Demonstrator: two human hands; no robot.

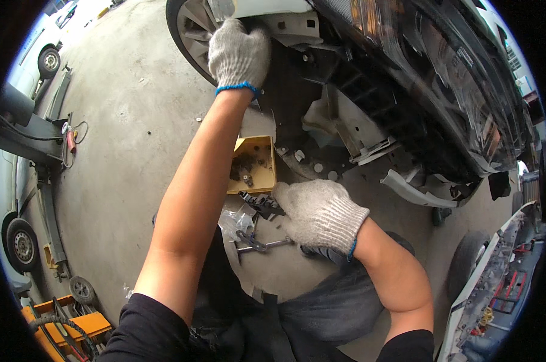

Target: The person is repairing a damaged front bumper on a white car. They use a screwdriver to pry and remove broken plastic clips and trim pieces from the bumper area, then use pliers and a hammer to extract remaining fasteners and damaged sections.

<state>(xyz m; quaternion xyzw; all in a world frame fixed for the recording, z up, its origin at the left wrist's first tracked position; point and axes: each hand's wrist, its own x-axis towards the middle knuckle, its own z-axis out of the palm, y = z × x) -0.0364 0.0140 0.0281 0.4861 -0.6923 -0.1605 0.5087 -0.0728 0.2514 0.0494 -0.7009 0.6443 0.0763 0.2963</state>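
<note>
My left hand (239, 54), in a grey knit glove with a blue cuff, is closed at the lower edge of the car's white fender (270, 7), beside the wheel (191, 27). Its fingertips are partly hidden. Lower down, my right hand (321, 211) wears a matching glove. Its fingers are closed on a small black plastic part (264, 206), just below a yellow parts box (273, 166) with small dark fasteners inside. A clear plastic bag (229, 223) and a long-handled metal tool (264, 246) lie on the floor nearby.
The car's front end (399, 114), bumper off, hangs over the upper right. A loose white trim piece (417, 192) juts out below it. Lift posts (28, 133) stand at left, an orange tool cart (74, 329) at lower left, another opened car (496, 289) at lower right.
</note>
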